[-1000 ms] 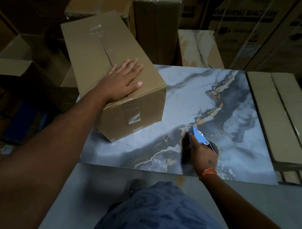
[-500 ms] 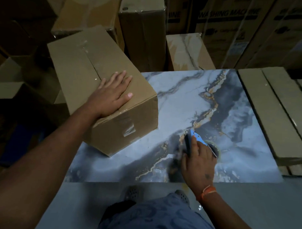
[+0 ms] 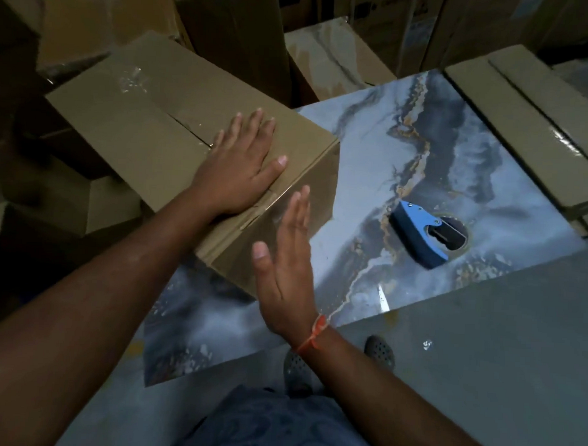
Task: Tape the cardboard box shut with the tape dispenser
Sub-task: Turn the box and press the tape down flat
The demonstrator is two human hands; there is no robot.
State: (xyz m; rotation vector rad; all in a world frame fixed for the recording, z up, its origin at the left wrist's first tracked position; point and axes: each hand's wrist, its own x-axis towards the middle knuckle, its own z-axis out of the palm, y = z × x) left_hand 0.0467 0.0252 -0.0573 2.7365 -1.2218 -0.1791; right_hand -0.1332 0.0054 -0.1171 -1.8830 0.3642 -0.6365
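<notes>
Cardboard box [image 3: 149, 117], flaps closed, taped.

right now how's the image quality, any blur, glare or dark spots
Head view: dim overall, stacked boxes at left nearly black; glare streaks on the marble surface and on the cardboard box's tape; right hand slightly motion-blurred; wide-angle bending at the edges.

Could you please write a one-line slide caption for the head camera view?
Left hand flat on the cardboard box, right hand open beside it, blue tape dispenser lying on the marbled table.
</notes>
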